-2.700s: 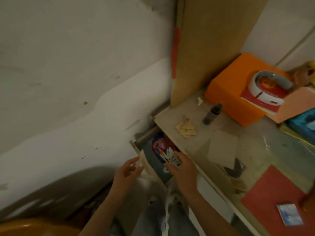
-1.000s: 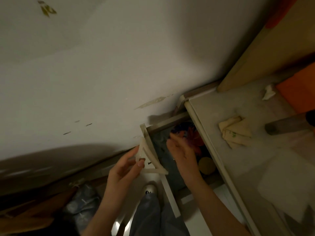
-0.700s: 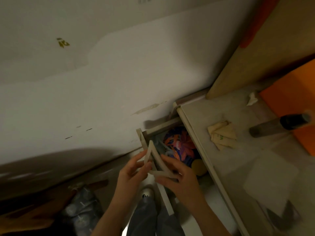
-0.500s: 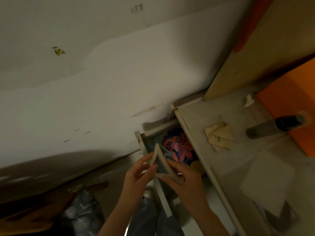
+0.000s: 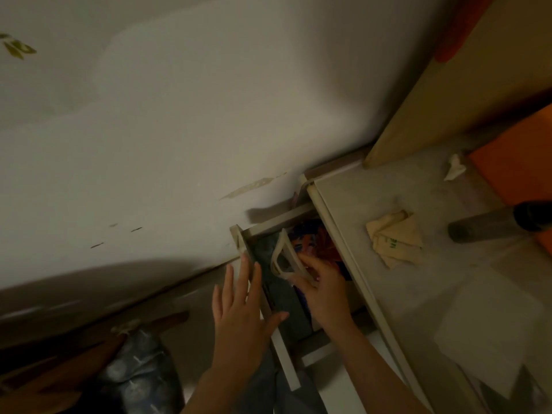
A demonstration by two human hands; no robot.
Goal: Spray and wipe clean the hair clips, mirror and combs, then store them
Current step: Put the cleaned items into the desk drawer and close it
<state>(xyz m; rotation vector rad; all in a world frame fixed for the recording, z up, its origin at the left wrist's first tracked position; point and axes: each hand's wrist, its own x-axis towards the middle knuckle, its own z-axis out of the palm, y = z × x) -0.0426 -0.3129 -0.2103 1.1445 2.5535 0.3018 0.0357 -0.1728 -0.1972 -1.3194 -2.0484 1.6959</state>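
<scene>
Grip: While the right hand [image 5: 324,289] pinched the pale triangular hair clip [image 5: 286,258] at its lower corner, the left hand [image 5: 242,306] lay flat, fingers straight, against the drawer front [image 5: 270,309] just left of the grip, holding nothing.
Clip position: The clip hung over the open drawer [image 5: 277,282], its apex pointing away from the grip, not yet set down.
Handling: The clip looked light, stiff and thin-walled, probably smooth plastic; it could slip or crack under a hard squeeze, so a pinch across a corner or one bar seemed the safest hold.
Beneath the grip: A dark lining and a multicoloured item [image 5: 316,240] already lay in the drawer, leaving little free room.
Right of the grip: The desk edge [image 5: 352,264] overhung the drawer and narrowed access; beyond it lay a folded cloth [image 5: 395,239] and a dark bottle [image 5: 493,225] on its side.
</scene>
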